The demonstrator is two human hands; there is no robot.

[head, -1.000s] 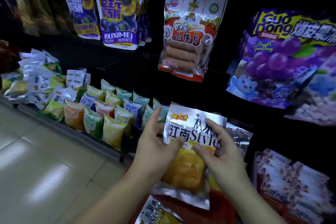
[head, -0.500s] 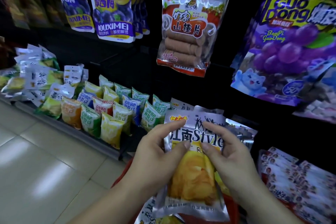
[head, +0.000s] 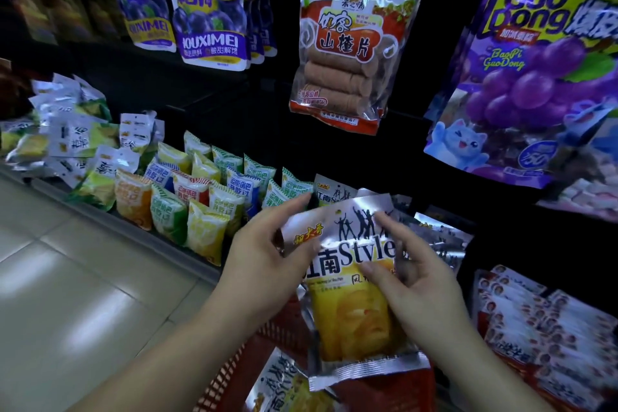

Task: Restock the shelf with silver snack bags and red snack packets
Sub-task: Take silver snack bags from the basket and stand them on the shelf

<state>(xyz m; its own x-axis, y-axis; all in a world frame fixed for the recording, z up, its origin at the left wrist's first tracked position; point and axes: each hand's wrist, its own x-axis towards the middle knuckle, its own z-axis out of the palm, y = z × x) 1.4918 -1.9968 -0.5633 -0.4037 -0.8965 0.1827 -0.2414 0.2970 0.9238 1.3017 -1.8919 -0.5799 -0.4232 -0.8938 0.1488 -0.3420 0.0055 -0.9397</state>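
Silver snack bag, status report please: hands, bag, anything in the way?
Left hand, right hand both grip silver snack bag. Bag held above red basket, shelved silver bags behind. Nothing in the way.

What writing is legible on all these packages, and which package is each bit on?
"江南Style": silver snack bag.
"OUXIMEI": hanging purple plum pouch.
"山楂片": hanging red-and-clear bag.
"Guo Dong" and "BaoPi GuoDong": purple grape bag.
Small colourful packets and red snack packets: print too blurred to read.
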